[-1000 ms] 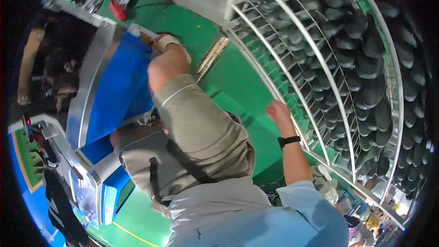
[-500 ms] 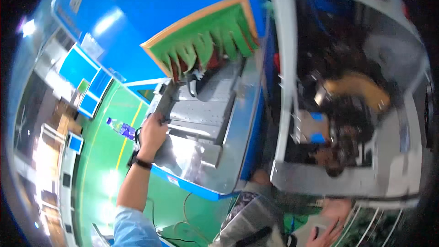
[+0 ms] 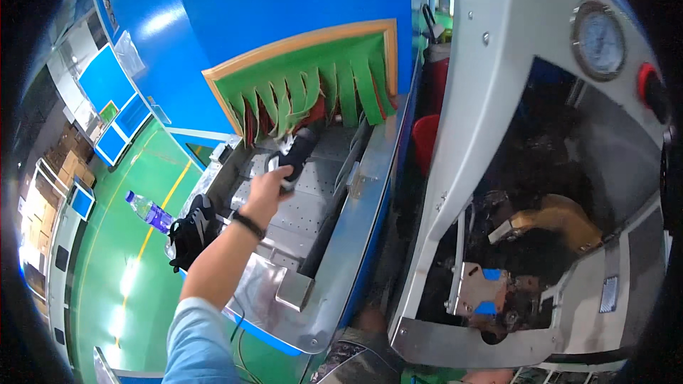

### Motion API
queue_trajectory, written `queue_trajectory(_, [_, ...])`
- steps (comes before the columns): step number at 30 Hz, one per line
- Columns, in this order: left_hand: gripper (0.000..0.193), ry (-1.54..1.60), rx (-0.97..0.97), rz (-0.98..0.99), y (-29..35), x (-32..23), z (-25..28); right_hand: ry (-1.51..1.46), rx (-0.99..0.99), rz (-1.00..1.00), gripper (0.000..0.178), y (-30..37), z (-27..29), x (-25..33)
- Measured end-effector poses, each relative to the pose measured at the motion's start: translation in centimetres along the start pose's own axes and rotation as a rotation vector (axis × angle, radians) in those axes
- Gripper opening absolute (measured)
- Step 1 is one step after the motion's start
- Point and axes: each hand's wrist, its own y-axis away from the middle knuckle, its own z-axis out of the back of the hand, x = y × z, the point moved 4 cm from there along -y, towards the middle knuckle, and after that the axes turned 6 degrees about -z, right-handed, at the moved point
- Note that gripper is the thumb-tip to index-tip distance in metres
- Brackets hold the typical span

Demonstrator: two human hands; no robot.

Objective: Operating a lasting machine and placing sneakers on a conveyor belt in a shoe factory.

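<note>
My left hand (image 3: 262, 190) is closed on a black shoe with white parts (image 3: 302, 151), above the perforated metal conveyor (image 3: 313, 174). The shoe is tilted, its far end close to the green strip curtain (image 3: 284, 96). Beside my left forearm, a second black shoe with a pale mark and sole (image 3: 191, 233) rests at the left edge of the metal bench. Of my right hand (image 3: 489, 376) only a sliver of skin shows at the lower edge; its fingers are hidden.
A clear bottle with a purple label (image 3: 151, 213) stands beyond the second shoe. On the right is a grey machine frame (image 3: 473, 121) with a round gauge (image 3: 599, 40), a red knob (image 3: 649, 85) and a curved tan part (image 3: 558, 220) inside. A red container (image 3: 427, 144) sits behind it.
My left hand has moved from the bench's left side onto the shoe near the curtain and grips it. My view has shifted; my right hand has mostly dropped out of sight.
</note>
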Motion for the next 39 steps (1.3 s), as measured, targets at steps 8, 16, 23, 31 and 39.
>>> queue_trajectory(8, [0.073,0.696,0.573,0.337,30.0,-1.2,4.8,-1.089,0.556,0.242,0.063,-1.5,7.1,7.1])
queue_trajectory(16, [0.071,0.622,1.03,0.735,48.7,9.8,1.4,-1.264,0.111,0.306,0.06,2.3,13.5,8.0])
queue_trajectory(23, [0.095,0.263,1.351,0.164,49.8,3.5,-3.7,-1.19,-0.015,0.375,0.064,4.0,15.3,6.1])
queue_trajectory(31, [0.038,-0.339,1.522,-0.241,50.0,3.2,-4.3,-1.824,0.709,0.011,0.069,4.5,10.0,3.6])
queue_trajectory(39, [0.015,0.396,1.364,-0.501,50.5,-3.3,-8.6,-2.224,0.811,-0.076,0.086,-5.3,14.6,3.4])
